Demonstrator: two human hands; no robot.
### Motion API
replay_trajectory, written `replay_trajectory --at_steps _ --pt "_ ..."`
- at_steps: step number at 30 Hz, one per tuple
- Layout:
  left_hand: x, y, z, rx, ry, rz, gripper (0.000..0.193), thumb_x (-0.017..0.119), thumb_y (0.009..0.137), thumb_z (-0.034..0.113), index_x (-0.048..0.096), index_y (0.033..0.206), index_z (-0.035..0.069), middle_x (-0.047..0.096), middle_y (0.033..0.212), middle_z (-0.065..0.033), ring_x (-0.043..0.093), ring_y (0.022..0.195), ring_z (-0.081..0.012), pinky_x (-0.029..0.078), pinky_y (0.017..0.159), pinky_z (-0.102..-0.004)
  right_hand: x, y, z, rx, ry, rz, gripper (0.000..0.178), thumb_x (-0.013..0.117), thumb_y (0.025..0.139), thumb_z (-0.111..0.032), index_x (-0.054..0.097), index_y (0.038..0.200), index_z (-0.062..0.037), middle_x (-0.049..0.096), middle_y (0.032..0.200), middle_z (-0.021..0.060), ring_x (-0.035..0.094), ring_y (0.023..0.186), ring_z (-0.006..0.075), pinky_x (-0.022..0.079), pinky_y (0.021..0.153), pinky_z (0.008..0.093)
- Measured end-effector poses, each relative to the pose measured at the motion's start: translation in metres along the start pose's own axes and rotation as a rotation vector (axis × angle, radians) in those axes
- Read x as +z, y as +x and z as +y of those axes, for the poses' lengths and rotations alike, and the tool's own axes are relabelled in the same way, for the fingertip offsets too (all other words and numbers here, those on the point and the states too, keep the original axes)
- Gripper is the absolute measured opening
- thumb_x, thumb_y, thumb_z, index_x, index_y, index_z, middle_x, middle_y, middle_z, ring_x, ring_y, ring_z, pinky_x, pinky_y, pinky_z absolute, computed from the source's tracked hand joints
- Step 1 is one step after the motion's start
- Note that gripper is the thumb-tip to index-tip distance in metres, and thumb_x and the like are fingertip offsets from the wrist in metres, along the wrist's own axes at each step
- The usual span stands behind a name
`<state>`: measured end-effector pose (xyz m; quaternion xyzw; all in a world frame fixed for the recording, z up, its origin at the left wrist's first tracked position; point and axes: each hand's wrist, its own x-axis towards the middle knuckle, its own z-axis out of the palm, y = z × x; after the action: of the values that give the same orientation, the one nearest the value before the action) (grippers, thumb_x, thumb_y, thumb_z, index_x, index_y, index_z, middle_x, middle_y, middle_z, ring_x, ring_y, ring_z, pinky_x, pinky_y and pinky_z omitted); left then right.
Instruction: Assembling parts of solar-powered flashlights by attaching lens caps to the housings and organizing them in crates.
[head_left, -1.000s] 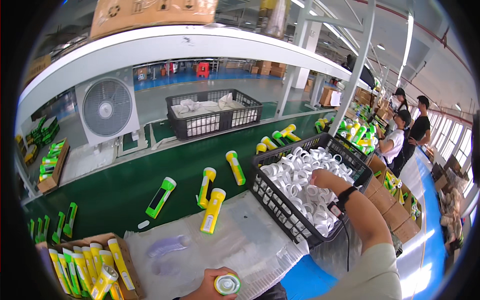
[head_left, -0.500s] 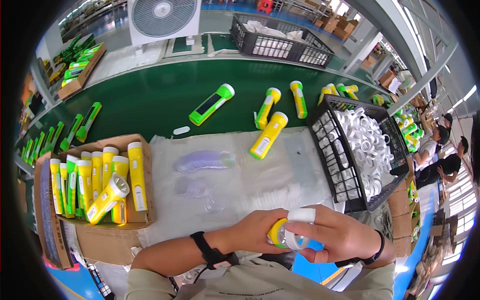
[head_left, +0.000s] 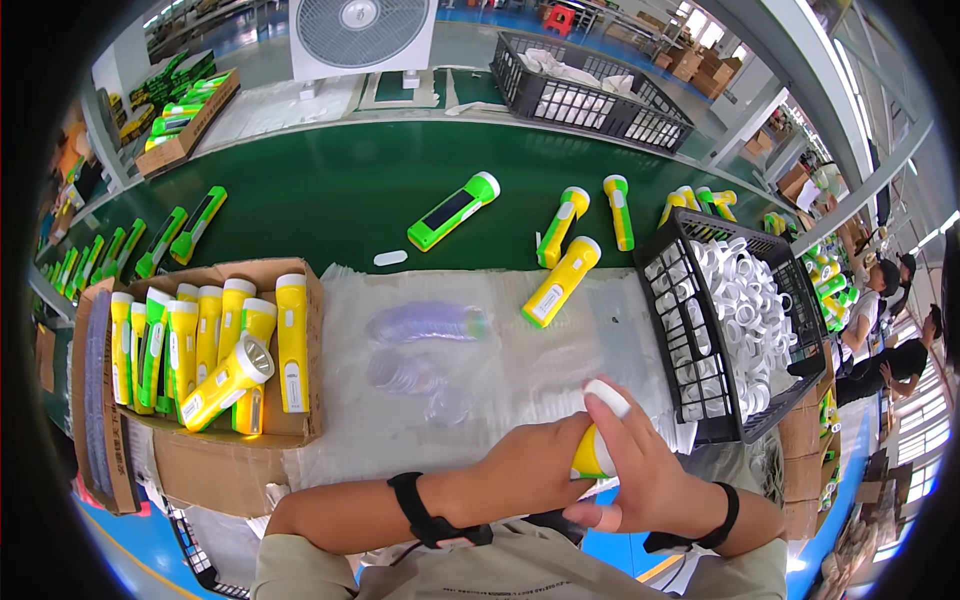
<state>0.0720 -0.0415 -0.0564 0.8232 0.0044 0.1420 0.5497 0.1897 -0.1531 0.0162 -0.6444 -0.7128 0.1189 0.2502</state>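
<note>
My left hand [head_left: 525,465] wraps round a yellow flashlight [head_left: 588,458], whose body is mostly hidden in the fist. My right hand [head_left: 645,470] lies with its palm against the flashlight's head end, fingers stretched out and thumb apart. White tape [head_left: 607,397] covers one of its fingertips. Beneath that palm the head end is hidden, so the white ring cannot be seen. On the bench ahead, clear round lenses [head_left: 425,322] lie fanned out in rows. A yellow flashlight [head_left: 562,282] with a white head rests past them.
At left stands a cardboard box [head_left: 312,350] of upright flashlights. A black crate [head_left: 690,375] holding white rings [head_left: 745,310] stands at right. A green-and-yellow flashlight [head_left: 453,211] and others lie on the green belt [head_left: 340,205]. A fan [head_left: 360,35] stands beyond; people work far right.
My right hand has turned from fingering a white ring at the flashlight's head to laying its palm over that end. Both hands sit slightly further right in view, which has shifted somewhat.
</note>
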Motion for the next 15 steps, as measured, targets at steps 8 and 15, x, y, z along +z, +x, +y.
replay_trajectory --at_steps 8,15 --pt "-0.015 -0.013 0.045 0.211 -0.5 -0.513 0.044 0.063 0.072 0.011 0.048 0.111 -0.004 0.061 0.094 -0.021 0.061 0.085 -0.0336 0.048 0.076 -0.0391 -0.017 -0.005 -0.01 -1.131 -0.084 0.143 0.054 0.061 0.082 -0.021 0.039 0.129 -0.005 0.058 0.101 0.0139 0.057 0.098 0.0292 0.043 0.086 0.0358" --pt "-0.015 0.023 0.027 -0.316 0.42 -0.086 0.046 0.065 0.073 0.016 0.042 0.105 -0.007 0.061 0.085 -0.0242 0.061 0.074 -0.0402 0.05 0.061 -0.0436 0.021 0.006 0.033 0.155 0.414 0.209 0.05 0.055 0.085 -0.014 0.04 0.129 0.0038 0.051 0.111 0.0225 0.052 0.099 0.036 0.044 0.086 0.0415"
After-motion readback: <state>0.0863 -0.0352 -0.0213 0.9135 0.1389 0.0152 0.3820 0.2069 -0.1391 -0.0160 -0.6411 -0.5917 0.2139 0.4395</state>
